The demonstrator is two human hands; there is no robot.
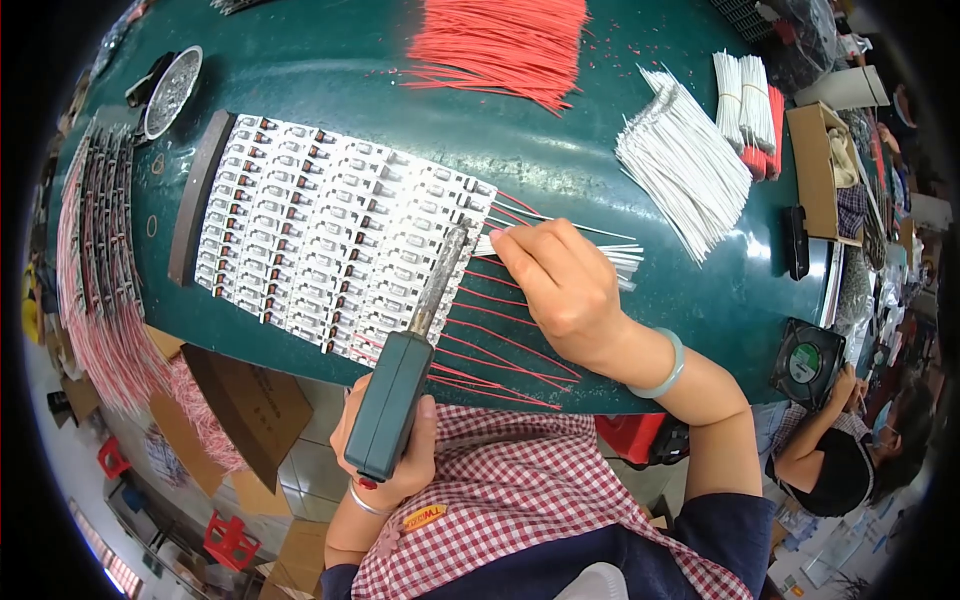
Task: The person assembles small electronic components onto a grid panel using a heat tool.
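My left hand (pixel 417 462) is wrapped round the dark green handle of a soldering gun (pixel 392 405). Its long metal tip points up and away, reaching the right edge of a white circuit board panel (pixel 350 215) covered in rows of small components. At that same edge the fingertips of my right hand (pixel 568 285) are pinched on a thin white wire, mostly hidden by the fingers. Red wires (pixel 510 358) stick out from the panel's edge toward me. More white wires (pixel 625 262) lie under and beyond my right hand.
A dark bar (pixel 200 200) borders the panel's left end. Piles of red wires (pixel 500 45) and white wires (pixel 685 165) lie farther back. Finished-looking wired strips (pixel 105 250) hang at the left, near a metal bowl (pixel 173 93). A small fan (pixel 803 360) and another person (pixel 840 440) are at right.
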